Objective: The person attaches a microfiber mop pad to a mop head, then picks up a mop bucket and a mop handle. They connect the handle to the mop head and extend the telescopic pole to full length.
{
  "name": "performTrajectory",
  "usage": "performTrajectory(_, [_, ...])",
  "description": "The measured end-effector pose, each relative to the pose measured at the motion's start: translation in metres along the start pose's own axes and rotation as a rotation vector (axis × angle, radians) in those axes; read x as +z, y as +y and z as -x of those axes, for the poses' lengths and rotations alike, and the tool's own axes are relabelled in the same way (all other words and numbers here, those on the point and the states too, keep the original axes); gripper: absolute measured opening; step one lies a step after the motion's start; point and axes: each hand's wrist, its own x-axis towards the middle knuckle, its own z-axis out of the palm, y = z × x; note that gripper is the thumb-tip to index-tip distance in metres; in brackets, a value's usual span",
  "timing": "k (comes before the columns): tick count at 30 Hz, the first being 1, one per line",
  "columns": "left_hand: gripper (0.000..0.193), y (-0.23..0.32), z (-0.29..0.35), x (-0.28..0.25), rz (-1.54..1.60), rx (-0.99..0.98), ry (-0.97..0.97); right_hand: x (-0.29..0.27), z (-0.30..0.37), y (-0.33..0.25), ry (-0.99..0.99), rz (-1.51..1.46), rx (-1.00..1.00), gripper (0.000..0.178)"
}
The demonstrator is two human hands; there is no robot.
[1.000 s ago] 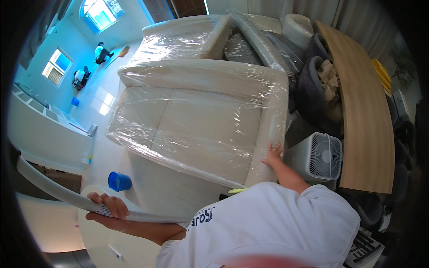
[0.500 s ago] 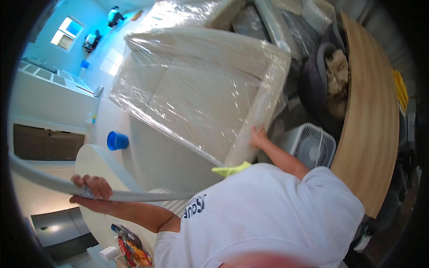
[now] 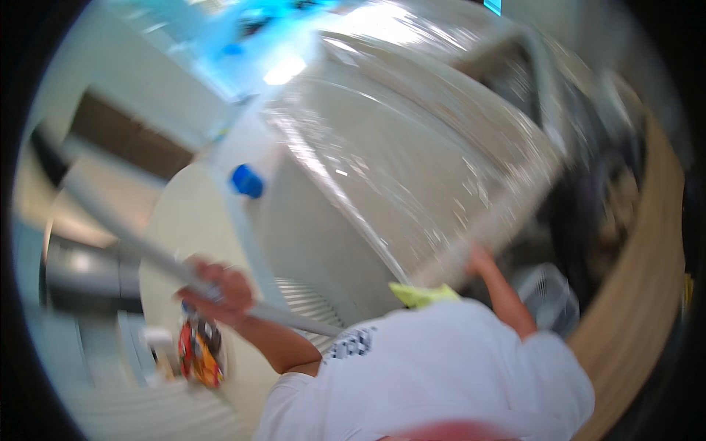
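My left hand (image 3: 220,290) is closed round a long light-grey pole (image 3: 140,246), which slants from a dark end at the far left down to my side. On the right, my right hand (image 3: 479,261) rests on the near arm of a cream sofa (image 3: 397,147) wrapped in clear plastic. Its fingers look laid out on the wrapping, though motion blurs them. A yellow-green cloth (image 3: 423,295) shows at the front of my white shirt, beside the sofa's near corner.
A blue bucket (image 3: 247,181) stands on the floor left of the sofa. Nearer is a pale rounded table (image 3: 184,220) with a colourful bag (image 3: 198,353). To the right are a grey-white fan-like appliance (image 3: 548,298) and a curved wooden panel (image 3: 640,294). More wrapped furniture (image 3: 419,26) fills the back.
The view has swung left and blurred, so the sofa and bucket appear farther right. My left hand and the pole appear farther right and lower. My right hand stays at the sofa arm.
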Motion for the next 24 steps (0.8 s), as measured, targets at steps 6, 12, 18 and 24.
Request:
performTrajectory(6, [0.050, -0.041, -0.006, 0.031, -0.476, 0.038, 0.407, -0.046, -0.028, 0.002, -0.200, 0.151, -0.225, 0.070])
performTrajectory(12, [0.041, -0.067, -0.049, 0.104, -0.961, 0.156, 0.792, -0.025, -0.091, -0.111, -0.910, -0.678, -0.570, 0.063])
performTrajectory(18, [0.035, -0.049, -0.060, 0.158, -1.201, 0.257, 1.015, -0.025, 0.042, -0.212, -1.307, -0.365, -1.023, 0.059])
performTrajectory(24, [0.045, -0.009, -0.087, 0.239, -1.300, 0.487, 1.108, -0.033, 0.134, -0.189, -1.695, -0.215, -1.167, 0.055])
